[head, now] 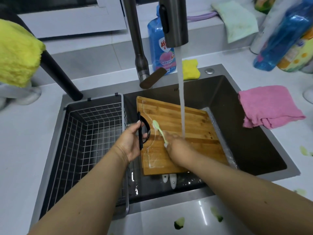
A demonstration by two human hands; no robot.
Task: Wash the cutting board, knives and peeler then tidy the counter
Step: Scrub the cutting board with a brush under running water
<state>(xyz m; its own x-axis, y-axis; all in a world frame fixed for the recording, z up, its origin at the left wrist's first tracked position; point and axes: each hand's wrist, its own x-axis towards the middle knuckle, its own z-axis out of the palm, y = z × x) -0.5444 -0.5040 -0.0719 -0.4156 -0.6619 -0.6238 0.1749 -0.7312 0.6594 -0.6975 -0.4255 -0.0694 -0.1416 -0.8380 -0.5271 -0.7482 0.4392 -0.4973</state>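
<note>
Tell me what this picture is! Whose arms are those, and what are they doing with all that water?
The camera sits on a person's head and looks down, so you see that person's own two arms. There is no robot here. They stand at a kitchen sink with the tap running. A wooden cutting board leans inside the sink under the water. The left hand holds the board by its dark handle edge. The right hand holds a small pale green tool, perhaps the peeler, against the wet board. A wire basket sits in the sink's left side. White handles poke out below the board. On the counter lie a pink cloth, a yellow sponge and green peel scraps.
</note>
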